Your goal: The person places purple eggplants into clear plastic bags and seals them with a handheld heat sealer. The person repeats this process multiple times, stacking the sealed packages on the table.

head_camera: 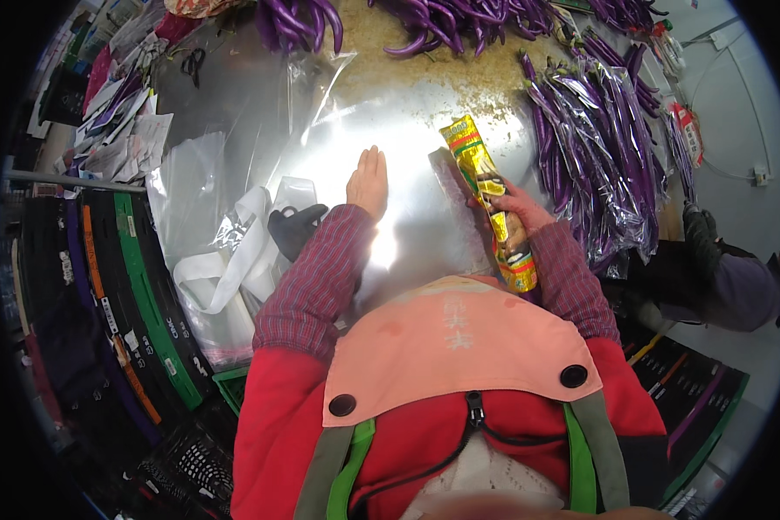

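My left hand point(368, 181) is laid over the shiny metal tabletop point(403, 123), fingers straight and side by side, holding nothing. A long, narrow, yellow foil-like packet point(491, 188) with printing is gripped around its right edge by my right hand point(523, 207). The packet slants, its lower end close to my pink apron point(442, 325); whatever is inside cannot be seen. A bit of purple shows below that end. Left of my left forearm sits a black object point(294, 229), partly covered by the sleeve, beside a white strap point(211, 296).
Clear plastic bags point(192, 188) cover the table's left side. Long purple eggplants point(442, 23) are heaped at the far edge; bagged ones point(598, 143) lie at right. Scissors point(194, 67) rest far left. Stacked crates point(104, 292) stand left. Another person's gloved hand point(699, 224) is at right.
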